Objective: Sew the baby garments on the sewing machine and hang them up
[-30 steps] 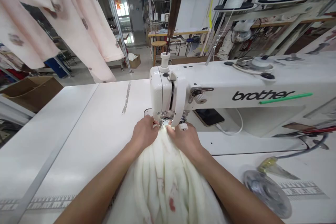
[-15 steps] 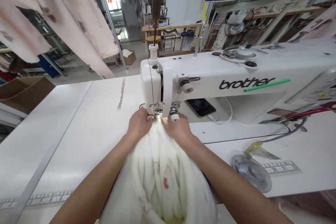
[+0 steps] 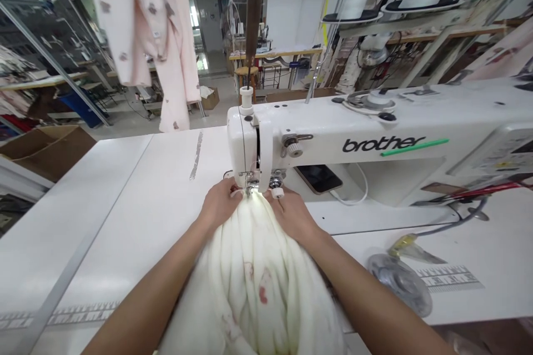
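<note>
A bunched cream fabric [image 3: 254, 266] with small red prints lies gathered between my arms, its front edge under the needle of a white Brother sewing machine [image 3: 375, 144]. My left hand [image 3: 219, 205] pinches the fabric just left of the presser foot [image 3: 250, 188]. On the other side of the foot, my right hand [image 3: 292, 213] grips the fabric, below a small white knob. Both hands press the cloth on the white table [image 3: 125, 199].
A phone [image 3: 318, 177] on a white cable lies behind the machine arm. A clear round lid [image 3: 400, 283] and a yellow-handled clipper [image 3: 412, 247] sit at the right. Pink garments [image 3: 154, 28] hang at the upper left; a cardboard box [image 3: 45, 147] stands left of the table.
The view shifted, and the hanging pink garments now sit farther right in it. Both hands stay at the presser foot with the fabric, barely moved.
</note>
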Available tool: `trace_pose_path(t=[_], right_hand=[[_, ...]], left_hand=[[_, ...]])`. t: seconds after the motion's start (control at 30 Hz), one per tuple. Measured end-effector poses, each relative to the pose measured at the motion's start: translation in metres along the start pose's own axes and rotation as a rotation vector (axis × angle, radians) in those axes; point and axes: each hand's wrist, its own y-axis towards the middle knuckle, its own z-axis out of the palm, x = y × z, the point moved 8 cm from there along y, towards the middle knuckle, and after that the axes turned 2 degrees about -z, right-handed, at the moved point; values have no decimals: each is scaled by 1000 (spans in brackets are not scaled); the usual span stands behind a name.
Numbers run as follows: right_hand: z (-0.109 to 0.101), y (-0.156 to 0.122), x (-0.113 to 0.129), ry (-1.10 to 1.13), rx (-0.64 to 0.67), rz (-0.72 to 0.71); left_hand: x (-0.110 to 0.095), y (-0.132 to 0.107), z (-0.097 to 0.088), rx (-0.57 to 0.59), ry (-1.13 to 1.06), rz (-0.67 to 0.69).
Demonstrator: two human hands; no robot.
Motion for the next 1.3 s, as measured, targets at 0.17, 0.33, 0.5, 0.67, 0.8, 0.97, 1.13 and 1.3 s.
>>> trace_pose_path(t=[0.17,0.33,0.5,0.67,0.8,0.97,1.13,1.3], right_hand=[[0,-2,-5,13,-33,10],[2,-1,-3,2,-16,30],[2,-1,-1,-26,12,43],[4,-1,-1,-33,29,36],[6,-3,-1,1,76,-12],[8,-2,-7,43,82,24],[6,4,-8,102,38,-33],[12,7,-17,396,83,-47]], left_hand=[[0,2,3,16,-22,13],[-1,2,3,31,-57,20],[-1,-1,0,58,-82,5],[-3,-1,2,119,-119,26],[0,0,3,100,-127,24],[0,-1,2,79,-134,52],[-2,-3,1,103,-139,40],[-2,-30,12,366,-256,-82]])
